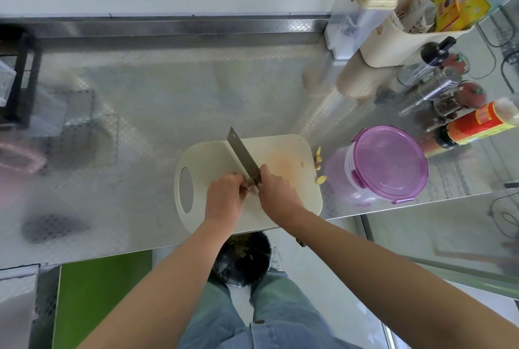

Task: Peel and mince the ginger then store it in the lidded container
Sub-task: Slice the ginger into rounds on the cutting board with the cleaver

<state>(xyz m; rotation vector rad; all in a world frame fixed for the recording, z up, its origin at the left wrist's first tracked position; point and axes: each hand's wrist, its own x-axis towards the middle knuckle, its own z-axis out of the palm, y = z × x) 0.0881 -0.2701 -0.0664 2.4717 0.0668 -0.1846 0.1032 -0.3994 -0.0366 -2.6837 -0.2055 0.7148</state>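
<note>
The bottle [477, 123] at the right of the counter had a red and yellow label, but its writing was too blurry to read. The yellow box [459, 1] in the cream holder [393, 48] had red print that was also too small to read. The container [390, 164] stood on the counter with its purple lid on, just beside the right edge of the cutting board [213, 157].

The right hand [276, 190] was wrapped around the handle of the knife [243, 153], and the handle was hidden inside the fist. The blade stood on the board, pointing away from the person. The left hand [224, 197] had its fingers curled, pinching a small piece of ginger [249, 185] right against the blade. Most of that piece was hidden by the fingers. A few yellowish bits [318, 156] lay at the board's right edge. I could not tell if they were peel or ginger. A dark bin [241, 260] under the counter was partly hidden by the board and the arms.
</note>
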